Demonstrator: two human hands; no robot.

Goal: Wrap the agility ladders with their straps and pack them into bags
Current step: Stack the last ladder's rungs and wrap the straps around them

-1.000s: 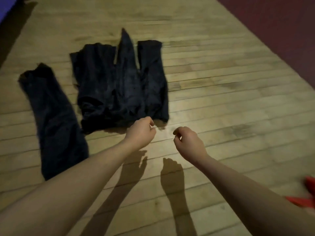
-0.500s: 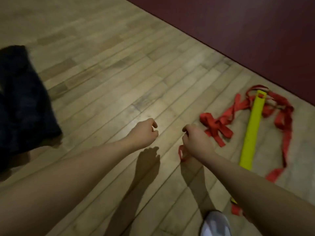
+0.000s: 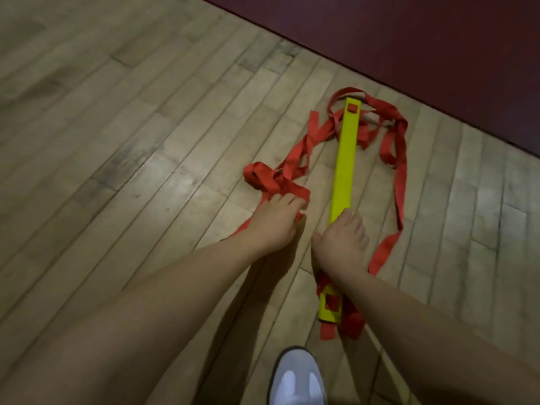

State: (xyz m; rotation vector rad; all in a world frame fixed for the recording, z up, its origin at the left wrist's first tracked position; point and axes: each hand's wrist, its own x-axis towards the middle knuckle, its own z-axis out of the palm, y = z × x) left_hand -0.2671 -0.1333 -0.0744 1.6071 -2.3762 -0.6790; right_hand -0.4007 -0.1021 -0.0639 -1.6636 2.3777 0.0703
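Beside the right hand (image 3: 340, 244), a white shoe (image 3: 296, 378) stands on floorboards (image 3: 146, 141).

You've got flat woven cloth under your left hand (image 3: 274, 222): the red strap (image 3: 295, 159), matt and limp. Your right hand (image 3: 340, 244) sits on the yellow rungs (image 3: 346, 159), smooth hard plastic with a slight sheen. The wooden floor (image 3: 146, 127) is scuffed, dully glossy; the dark red surface (image 3: 409, 39) at upper right looks matt.
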